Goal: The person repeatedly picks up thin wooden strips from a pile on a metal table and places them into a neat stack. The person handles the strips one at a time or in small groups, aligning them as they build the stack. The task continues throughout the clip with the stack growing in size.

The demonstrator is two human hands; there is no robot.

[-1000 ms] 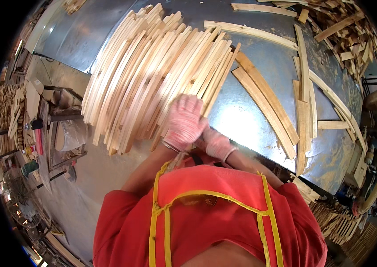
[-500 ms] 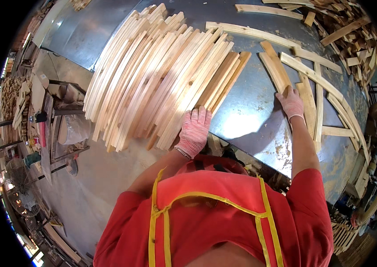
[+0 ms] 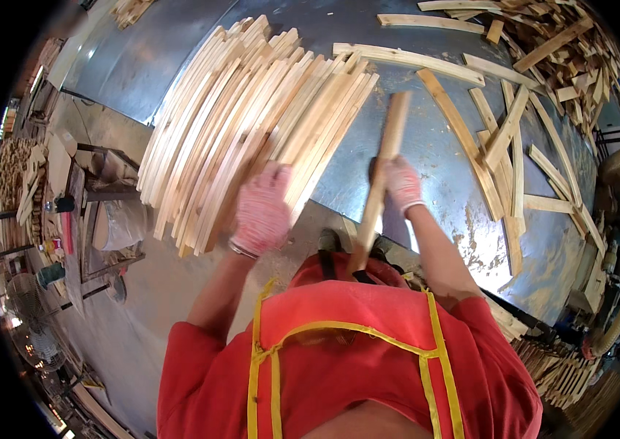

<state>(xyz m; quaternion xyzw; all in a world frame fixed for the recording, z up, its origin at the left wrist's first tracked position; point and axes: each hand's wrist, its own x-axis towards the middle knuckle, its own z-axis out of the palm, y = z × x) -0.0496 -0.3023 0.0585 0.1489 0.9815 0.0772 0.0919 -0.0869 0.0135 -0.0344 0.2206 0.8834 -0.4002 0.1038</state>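
Slat (image 3: 383,175) in the right hand (image 3: 401,183), fingers wrapped round its middle, held at centre frame above the metal counter (image 3: 412,146). Left hand (image 3: 260,211) lies flat, fingers spread, on the near end of the stacked slats (image 3: 251,124) at upper left. Loose slats (image 3: 515,146) scattered upper right.

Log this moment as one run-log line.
left hand: resting on stacked wooden slats | right hand: gripping single wooden slat, lifted over metal table | loose slats: scattered at right

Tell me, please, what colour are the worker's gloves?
Pinkish white on both left hand and right hand, head view.
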